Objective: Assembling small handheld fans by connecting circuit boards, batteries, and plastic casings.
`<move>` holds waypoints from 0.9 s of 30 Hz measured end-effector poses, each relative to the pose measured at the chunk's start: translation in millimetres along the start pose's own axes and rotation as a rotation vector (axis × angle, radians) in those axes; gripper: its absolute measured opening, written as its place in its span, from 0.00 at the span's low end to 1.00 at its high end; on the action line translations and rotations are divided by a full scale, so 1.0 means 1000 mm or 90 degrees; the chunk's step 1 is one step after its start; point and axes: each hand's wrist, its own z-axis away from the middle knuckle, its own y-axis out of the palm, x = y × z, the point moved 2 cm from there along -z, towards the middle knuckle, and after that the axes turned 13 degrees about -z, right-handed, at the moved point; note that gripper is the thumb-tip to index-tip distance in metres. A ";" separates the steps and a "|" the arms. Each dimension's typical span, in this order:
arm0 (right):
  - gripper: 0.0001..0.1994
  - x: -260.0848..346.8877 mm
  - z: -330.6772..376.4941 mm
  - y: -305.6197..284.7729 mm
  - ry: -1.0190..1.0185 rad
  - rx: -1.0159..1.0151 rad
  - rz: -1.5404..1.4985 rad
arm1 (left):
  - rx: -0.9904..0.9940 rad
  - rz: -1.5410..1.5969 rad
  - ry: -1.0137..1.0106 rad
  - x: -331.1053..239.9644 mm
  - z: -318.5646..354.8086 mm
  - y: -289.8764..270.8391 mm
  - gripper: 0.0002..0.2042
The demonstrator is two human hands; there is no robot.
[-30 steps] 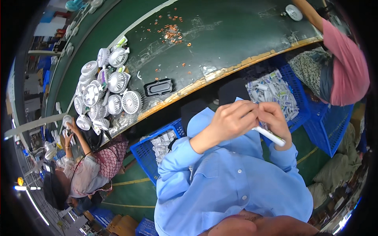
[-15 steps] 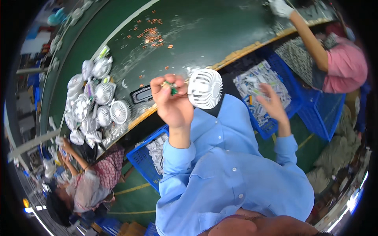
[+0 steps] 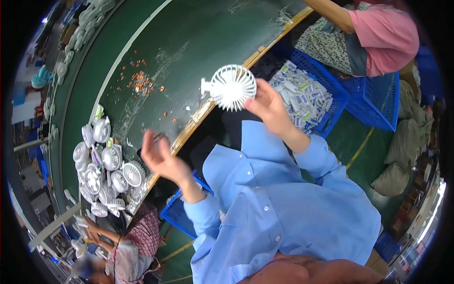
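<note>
The right hand [image 3: 267,106] holds a white fan head [image 3: 231,87] by its rim, fingers closed on it. The left hand [image 3: 161,158] is open and empty, well apart from it.

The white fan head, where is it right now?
In the head view, the white fan head is held up in the right hand, above the table's wooden edge, left of the blue crate.

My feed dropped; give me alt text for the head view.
The right hand holds a white round fan head up over the green table edge. The left hand is raised, blurred. A heap of white fans lies at the left.
</note>
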 end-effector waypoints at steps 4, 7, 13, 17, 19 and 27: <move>0.18 0.019 -0.061 -0.040 -0.102 -0.071 0.102 | -0.150 -0.495 0.129 0.049 -0.025 -0.089 0.29; 0.18 0.031 -0.113 -0.081 -0.122 -0.159 0.227 | -0.156 -0.803 0.121 0.087 -0.034 -0.139 0.38; 0.23 0.050 -0.197 -0.112 -0.128 -0.279 0.345 | -0.091 -0.691 -0.023 0.107 -0.029 -0.144 0.41; 0.17 0.050 -0.256 -0.129 -0.217 -0.361 0.335 | -0.142 -0.652 -0.032 0.114 -0.038 -0.145 0.37; 0.17 0.044 -0.275 -0.130 -0.221 -0.379 0.343 | -0.164 -0.658 -0.007 0.104 -0.039 -0.145 0.35; 0.23 0.042 -0.300 -0.164 -0.274 -0.410 0.376 | -0.186 -0.234 0.046 0.081 -0.067 -0.133 0.25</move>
